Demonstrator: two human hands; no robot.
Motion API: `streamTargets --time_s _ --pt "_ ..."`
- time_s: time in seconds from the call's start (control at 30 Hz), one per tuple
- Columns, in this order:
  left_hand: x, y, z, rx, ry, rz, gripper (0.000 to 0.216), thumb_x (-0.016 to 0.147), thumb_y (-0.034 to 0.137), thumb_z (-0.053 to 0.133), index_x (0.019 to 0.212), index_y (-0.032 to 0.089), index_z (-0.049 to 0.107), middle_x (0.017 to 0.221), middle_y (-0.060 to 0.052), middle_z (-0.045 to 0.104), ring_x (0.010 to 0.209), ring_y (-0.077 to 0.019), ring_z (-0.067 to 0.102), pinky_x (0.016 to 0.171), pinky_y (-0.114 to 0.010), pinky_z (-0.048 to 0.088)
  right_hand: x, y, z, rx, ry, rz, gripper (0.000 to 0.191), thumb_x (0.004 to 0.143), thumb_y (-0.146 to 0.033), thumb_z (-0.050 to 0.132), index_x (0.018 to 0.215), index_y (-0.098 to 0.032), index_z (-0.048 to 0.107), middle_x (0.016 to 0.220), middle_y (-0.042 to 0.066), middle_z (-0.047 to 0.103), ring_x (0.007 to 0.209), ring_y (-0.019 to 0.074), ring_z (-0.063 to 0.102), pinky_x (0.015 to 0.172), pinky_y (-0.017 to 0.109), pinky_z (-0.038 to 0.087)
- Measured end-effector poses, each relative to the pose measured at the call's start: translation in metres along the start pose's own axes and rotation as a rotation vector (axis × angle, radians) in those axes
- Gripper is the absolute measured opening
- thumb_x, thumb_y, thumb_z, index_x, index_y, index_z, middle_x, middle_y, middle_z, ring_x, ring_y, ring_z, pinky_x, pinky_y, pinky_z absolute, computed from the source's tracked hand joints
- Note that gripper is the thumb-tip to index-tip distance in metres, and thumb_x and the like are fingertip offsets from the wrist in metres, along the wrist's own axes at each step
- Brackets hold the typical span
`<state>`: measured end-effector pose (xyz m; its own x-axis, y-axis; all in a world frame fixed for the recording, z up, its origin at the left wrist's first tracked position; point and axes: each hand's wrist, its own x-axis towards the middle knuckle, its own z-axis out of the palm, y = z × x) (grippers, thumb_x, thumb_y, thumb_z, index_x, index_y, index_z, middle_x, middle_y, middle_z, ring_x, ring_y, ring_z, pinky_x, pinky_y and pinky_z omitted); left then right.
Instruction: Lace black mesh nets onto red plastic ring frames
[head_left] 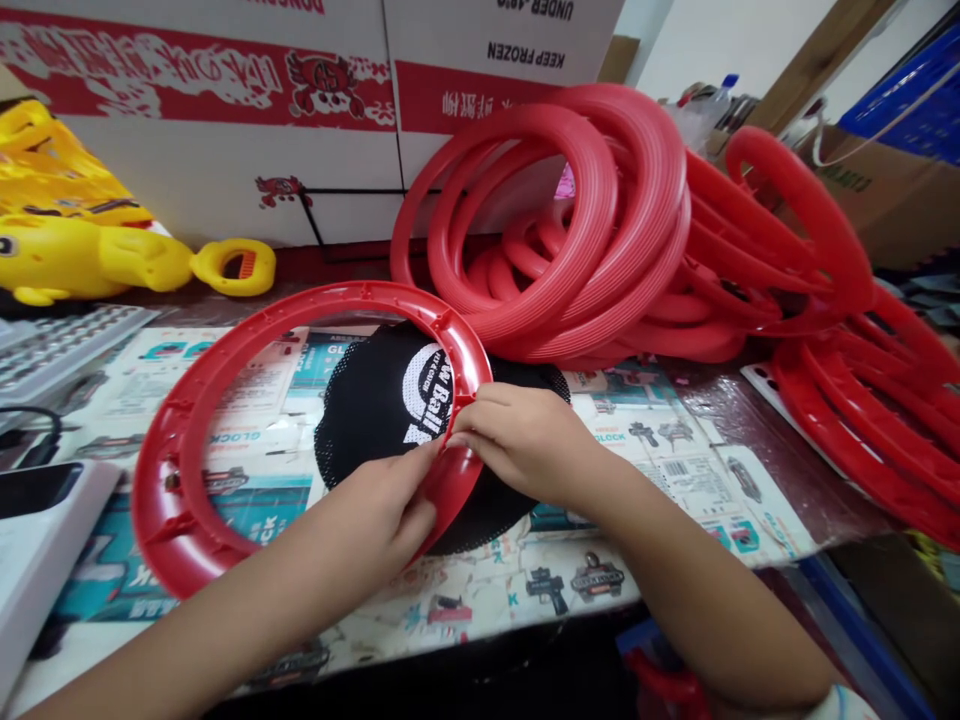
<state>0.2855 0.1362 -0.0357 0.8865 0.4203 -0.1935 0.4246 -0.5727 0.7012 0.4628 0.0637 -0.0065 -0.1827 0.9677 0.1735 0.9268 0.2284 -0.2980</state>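
Observation:
A red plastic ring (161, 450), its ribbed hollow side up, lies tilted over a round black mesh fabric (367, 410) with white lettering. My left hand (397, 500) grips the ring's near right rim, its fingertips at the inner edge. Across from it, my right hand (517, 435) pinches the same rim, thumb and fingers closed on the ring's right side. The fingertips of both hands almost meet there. Whether a small part or the fabric's edge sits between them is hidden.
Red rubbery rings (630, 210) are piled behind, with more red plastic rings (862, 400) at right. A large white carton (337, 190) stands at the back. A yellow toy (135, 260) lies at left, near a white device (52, 560). Printed card sheets (720, 490) cover the table.

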Motion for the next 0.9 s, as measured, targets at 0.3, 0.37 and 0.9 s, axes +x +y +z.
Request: streamTargets --time_s 0.3,0.37,0.9 --pt "0.001 -0.003 -0.004 -0.202 -0.046 -0.044 0.035 0.082 0.023 0.043 0.111 0.022 0.062 0.103 -0.005 0.07 0.091 -0.0226 0.066 0.077 -0.031 0.05 0.004 -0.003 -0.003 0.052 -0.086 0.2 0.017 0.088 -0.024 0.06 0.08 -0.014 0.07 0.082 0.005 0.068 0.078 0.0138 0.057 0.069 0.025 0.037" --pt "0.003 -0.003 -0.007 -0.411 -0.093 -0.131 0.034 0.082 0.026 0.046 0.11 0.022 0.064 0.1 -0.003 0.071 0.09 -0.0217 0.065 0.078 -0.031 0.051 0.005 -0.004 -0.005 0.091 -0.106 0.238 0.016 0.087 -0.023 0.062 0.08 -0.014 0.072 0.08 0.004 0.068 0.075 0.0128 0.057 0.068 0.024 0.037" --pt "0.014 0.005 -0.007 -0.072 0.008 -0.122 0.024 0.088 0.036 0.04 0.095 0.022 0.057 0.079 -0.002 0.067 0.072 -0.0207 0.061 0.067 -0.032 0.043 0.006 -0.007 -0.001 0.062 -0.11 0.332 0.016 0.084 -0.027 0.063 0.075 -0.017 0.071 0.076 0.003 0.068 0.07 0.0134 0.056 0.064 0.025 0.035"
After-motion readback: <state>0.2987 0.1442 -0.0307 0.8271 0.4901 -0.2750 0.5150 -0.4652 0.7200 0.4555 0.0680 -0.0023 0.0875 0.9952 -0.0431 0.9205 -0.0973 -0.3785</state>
